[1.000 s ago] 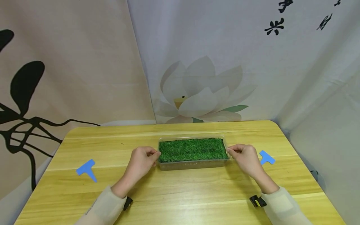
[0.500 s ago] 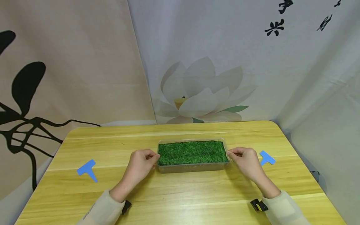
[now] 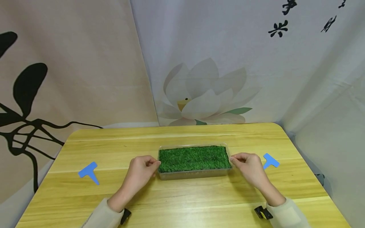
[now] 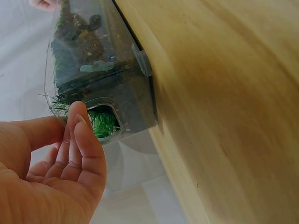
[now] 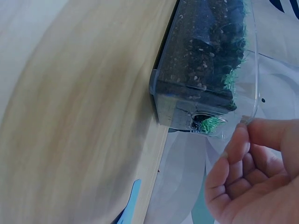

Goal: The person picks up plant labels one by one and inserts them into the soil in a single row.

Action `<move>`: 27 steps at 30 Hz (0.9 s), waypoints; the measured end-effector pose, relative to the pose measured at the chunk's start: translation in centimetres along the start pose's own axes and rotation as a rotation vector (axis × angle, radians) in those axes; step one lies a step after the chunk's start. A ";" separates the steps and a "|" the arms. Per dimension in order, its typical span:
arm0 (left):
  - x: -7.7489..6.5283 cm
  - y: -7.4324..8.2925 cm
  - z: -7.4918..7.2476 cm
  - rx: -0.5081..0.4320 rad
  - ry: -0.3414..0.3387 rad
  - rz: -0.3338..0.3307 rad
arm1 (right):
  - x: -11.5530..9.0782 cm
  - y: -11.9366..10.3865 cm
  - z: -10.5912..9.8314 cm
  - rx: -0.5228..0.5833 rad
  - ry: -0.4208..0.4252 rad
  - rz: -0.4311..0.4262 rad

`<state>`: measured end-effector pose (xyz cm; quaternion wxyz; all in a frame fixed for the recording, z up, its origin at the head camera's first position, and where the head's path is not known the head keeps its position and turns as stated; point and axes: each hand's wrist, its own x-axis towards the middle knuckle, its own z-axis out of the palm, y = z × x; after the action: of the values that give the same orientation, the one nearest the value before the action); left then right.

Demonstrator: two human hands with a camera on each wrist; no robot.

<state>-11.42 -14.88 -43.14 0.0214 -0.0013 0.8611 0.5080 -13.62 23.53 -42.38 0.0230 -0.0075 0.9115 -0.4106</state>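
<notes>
As the table bears the box, with grass inside, between my left hand and right hand, each closed in a pinch on one end, uneven pulling could, I reckon, twist it or break my hold.

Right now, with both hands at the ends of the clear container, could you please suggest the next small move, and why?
I would probably release the right hand from the clear container and reach for the nearby blue tag. The container appears to rest on the table, the left hand holds its other end, and the tag lies unheld.
</notes>
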 end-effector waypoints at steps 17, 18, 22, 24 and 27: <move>-1.5 0.1 -0.4 -0.022 0.001 -0.028 | -1.5 -0.3 0.3 0.003 0.002 0.023; -1.6 0.2 -0.5 -0.025 -0.002 -0.028 | -1.6 -0.3 0.3 0.005 0.002 0.024; -1.9 0.2 -0.6 -0.030 -0.010 -0.031 | -2.0 -0.2 0.4 0.018 0.010 0.026; -2.1 0.2 -0.6 -0.032 -0.011 -0.031 | -2.1 -0.2 0.4 0.023 0.012 0.020; -2.3 0.2 -0.7 -0.035 -0.011 -0.034 | -2.4 -0.2 0.5 0.022 0.015 0.015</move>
<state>-9.11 -15.42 -42.58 0.0348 -0.0132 0.8519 0.5225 -11.24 23.11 -42.45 0.0194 0.0028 0.9071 -0.4204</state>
